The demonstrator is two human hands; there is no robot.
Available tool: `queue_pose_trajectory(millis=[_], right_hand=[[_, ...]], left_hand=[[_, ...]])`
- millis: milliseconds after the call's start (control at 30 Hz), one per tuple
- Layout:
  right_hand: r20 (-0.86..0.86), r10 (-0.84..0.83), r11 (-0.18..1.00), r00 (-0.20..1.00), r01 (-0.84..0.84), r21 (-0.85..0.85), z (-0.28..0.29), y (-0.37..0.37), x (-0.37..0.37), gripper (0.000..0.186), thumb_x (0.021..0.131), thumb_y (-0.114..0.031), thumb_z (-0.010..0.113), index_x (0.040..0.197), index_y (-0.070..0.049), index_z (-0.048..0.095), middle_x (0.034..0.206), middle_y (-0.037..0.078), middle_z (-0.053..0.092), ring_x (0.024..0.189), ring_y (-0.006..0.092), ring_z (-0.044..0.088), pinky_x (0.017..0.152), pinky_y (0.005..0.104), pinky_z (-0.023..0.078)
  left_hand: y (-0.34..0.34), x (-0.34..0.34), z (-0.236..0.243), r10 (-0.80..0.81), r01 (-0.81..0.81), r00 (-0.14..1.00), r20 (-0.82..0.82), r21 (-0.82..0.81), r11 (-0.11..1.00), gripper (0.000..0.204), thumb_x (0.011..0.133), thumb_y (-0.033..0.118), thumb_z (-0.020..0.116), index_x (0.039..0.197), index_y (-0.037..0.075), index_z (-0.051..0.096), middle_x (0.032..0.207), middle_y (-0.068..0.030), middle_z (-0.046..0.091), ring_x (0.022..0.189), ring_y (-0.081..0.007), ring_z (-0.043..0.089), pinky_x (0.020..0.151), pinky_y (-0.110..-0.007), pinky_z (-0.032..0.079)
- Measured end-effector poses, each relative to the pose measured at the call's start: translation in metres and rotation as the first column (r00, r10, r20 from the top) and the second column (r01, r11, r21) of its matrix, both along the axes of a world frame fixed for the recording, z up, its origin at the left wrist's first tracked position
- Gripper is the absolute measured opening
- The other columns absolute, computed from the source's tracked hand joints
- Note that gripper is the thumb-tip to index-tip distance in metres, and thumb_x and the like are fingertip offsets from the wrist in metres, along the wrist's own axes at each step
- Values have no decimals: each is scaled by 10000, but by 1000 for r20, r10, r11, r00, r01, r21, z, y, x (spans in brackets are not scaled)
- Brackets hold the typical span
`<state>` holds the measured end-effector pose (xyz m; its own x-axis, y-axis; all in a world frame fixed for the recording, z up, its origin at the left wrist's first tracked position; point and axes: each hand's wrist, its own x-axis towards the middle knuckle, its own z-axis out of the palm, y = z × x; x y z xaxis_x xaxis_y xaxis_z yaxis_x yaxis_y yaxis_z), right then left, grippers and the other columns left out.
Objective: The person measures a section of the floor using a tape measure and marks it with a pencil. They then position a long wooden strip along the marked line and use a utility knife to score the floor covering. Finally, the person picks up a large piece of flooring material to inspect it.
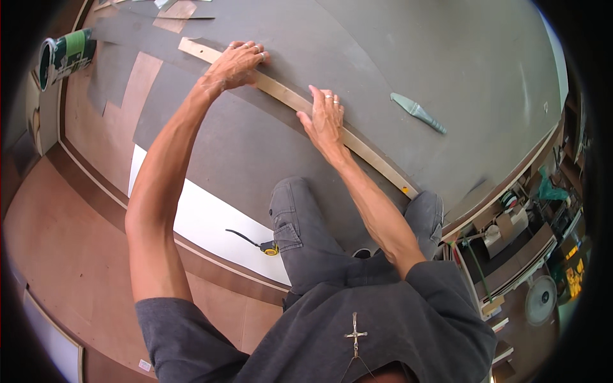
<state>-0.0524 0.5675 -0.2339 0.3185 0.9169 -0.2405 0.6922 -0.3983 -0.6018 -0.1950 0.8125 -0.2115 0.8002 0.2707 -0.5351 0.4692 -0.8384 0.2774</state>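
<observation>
The gray sheet (460, 57) is covering most of the work surface and is running under the person's knees. The brown board (96, 124) is showing along the left, beyond the sheet's uneven edge, so the covering is looking well along but, as a judgement, not complete on that side. A white panel (214, 220) is lying between the sheet and the surface's near edge.

The batten (284, 94) is lying flat on the sheet, slanting from the upper left down to the right knee. Its placing seems to be done; no new line or cut is showing beside it, so any work along it seems to be left.

A green can (73, 51) is standing out at the upper left. The left hand (236, 66) is lying over the batten nearer its far end, fingers reaching past the edge. The right hand (327, 121) is resting on it about midway, thumb and fingers spread. Whether these 2 hands are clenching the wood or only pressing it, I cannot tell.

The pale tool (418, 113) is lying to the right, well apart from the fingers. The tape measure (269, 247) is resting on the panel, beside the left knee, untouched.
</observation>
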Motion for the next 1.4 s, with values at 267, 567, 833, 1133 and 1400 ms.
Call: queue_pose_trajectory(millis=[267, 567, 833, 1133, 1400], right_hand=[[-121, -56, 994, 991, 43, -103, -1, 4, 17, 648, 777, -187, 875, 1318, -84, 531, 1251, 146, 568, 1176, 360, 541, 971, 514, 445], [-12, -17, 993, 1000, 16, -119, 2, -39, 35, 653, 749, -181, 899, 1282, -69, 539, 1242, 166, 562, 1174, 368, 543, 968, 498, 465], [-115, -12, 991, 993, -4, -133, -9, -38, 44, 605, 711, -150, 920, 1201, -77, 574, 1208, 154, 567, 1148, 364, 545, 955, 503, 471], [-3, -17, 984, 1000, 16, -178, 13, -55, 56, 605, 726, -206, 916, 1209, -86, 572, 1213, 137, 569, 1136, 356, 560, 943, 514, 470], [-130, -65, 978, 989, 37, -207, -2, -63, 61, 620, 727, -198, 911, 1216, -76, 550, 1207, 141, 572, 1144, 365, 558, 948, 508, 464]], left_hand=[[4, 2, -7, -38, 37, 999, -17, -45, 998, 518, 655, 162, 911, 1119, 158, 682, 1108, -19, 640, 1220, -219, 578, 1143, -432, 391], [7, 13, -3, -56, 51, 995, -78, -64, 997, 537, 633, 164, 920, 1116, 167, 685, 1091, -6, 656, 1198, -197, 606, 1130, -440, 396], [4, 12, -10, -48, 45, 996, -78, -33, 998, 546, 621, 161, 930, 1107, 166, 681, 1037, -5, 697, 1159, -196, 634, 1107, -436, 397], [9, 17, -8, -78, 73, 991, -107, -58, 996, 567, 607, 197, 940, 1114, 162, 687, 1025, -1, 712, 1136, -203, 645, 1087, -435, 391], [9, 26, -6, -101, 91, 980, -170, -64, 994, 589, 577, 205, 949, 1099, 157, 679, 977, -3, 700, 1120, -215, 640, 1071, -438, 388]])
